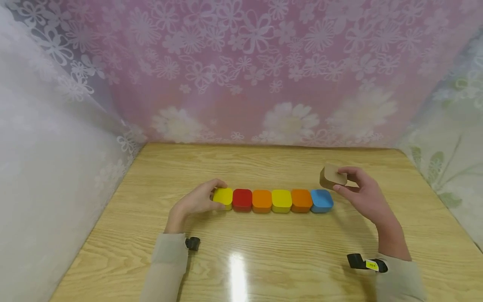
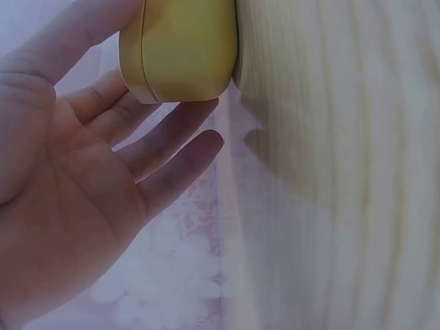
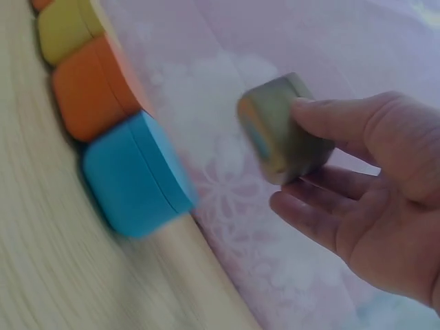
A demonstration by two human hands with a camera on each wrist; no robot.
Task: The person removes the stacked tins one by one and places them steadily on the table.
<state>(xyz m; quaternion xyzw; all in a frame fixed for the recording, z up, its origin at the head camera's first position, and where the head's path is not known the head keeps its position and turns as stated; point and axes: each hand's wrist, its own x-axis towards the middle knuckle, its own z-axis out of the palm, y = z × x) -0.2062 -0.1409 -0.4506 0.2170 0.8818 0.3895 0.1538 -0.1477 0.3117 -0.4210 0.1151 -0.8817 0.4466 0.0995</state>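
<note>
Six small rounded square blocks stand in a touching row on the table. From the left they run yellow, red, orange, yellow, orange and blue. The left hand grips the end yellow block, thumb at its near side and fingers at the far side. Above and beyond the blue block, the right hand pinches a brown block between thumb and fingers, off the table. In the right wrist view, the blue block shows a seam near its top.
The blocks sit on a light wood-grain table. A pink curtain with white flowers hangs along its far edge; pale floral cloth hangs at the left side, similar cloth at the right. Both wrists carry black camera straps.
</note>
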